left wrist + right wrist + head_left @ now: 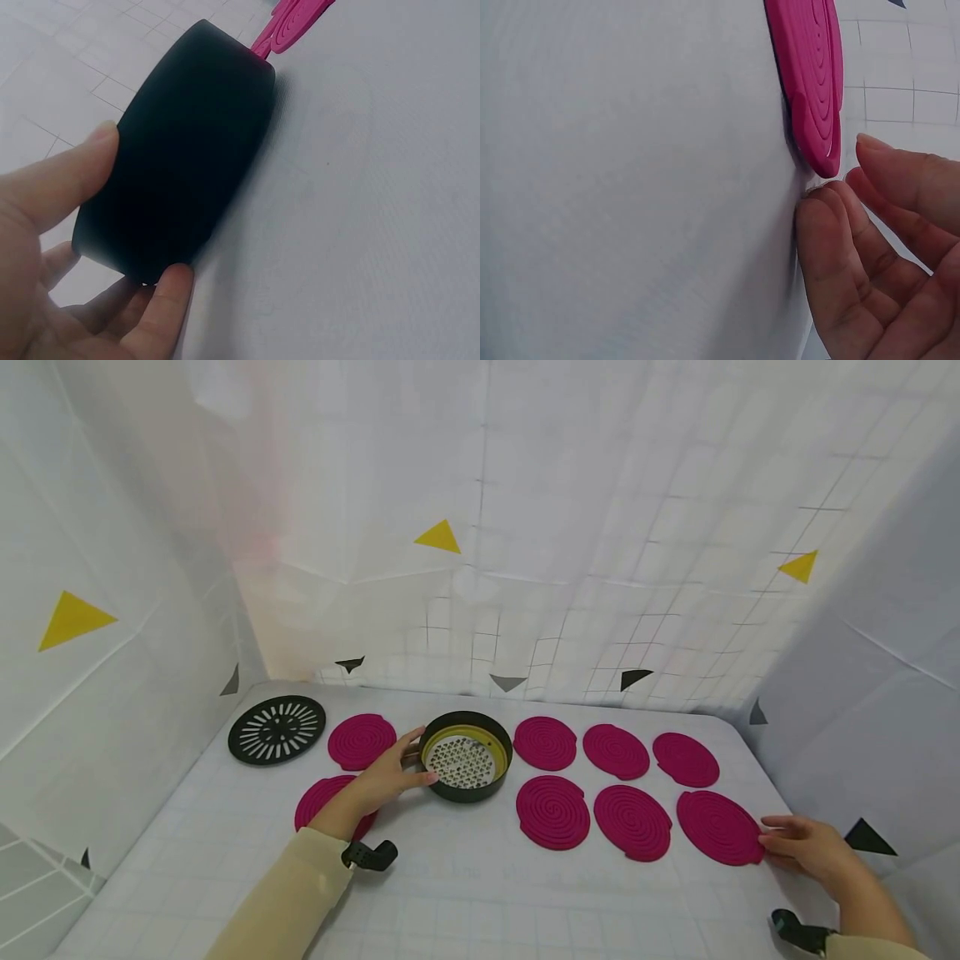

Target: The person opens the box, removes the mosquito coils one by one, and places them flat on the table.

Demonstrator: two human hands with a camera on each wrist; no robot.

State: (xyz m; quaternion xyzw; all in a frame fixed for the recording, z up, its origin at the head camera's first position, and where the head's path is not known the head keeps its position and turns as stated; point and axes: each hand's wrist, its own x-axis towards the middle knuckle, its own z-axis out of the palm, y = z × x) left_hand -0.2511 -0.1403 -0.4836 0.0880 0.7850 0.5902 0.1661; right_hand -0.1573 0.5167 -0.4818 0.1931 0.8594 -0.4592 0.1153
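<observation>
My left hand (384,782) grips the left side of a round dark mosquito coil holder (501,781), thumb at the near side and fingers at the far side. The holder has a yellow inner ring and a perforated metal plate inside. In the left wrist view only its dark outer wall (180,150) shows. At the right, my right hand (810,852) is beside the edge of a pink mosquito coil (718,827). In the right wrist view, its thumb and fingers are parted just below the tip of the coil (814,82), with nothing held between them.
Several more pink coils lie flat in two rows right of the holder, such as one coil (552,812). Two others, including a far coil (362,742), lie near the left forearm. A black slotted lid (277,730) sits at the far left. White sheeting (480,460) encloses the table.
</observation>
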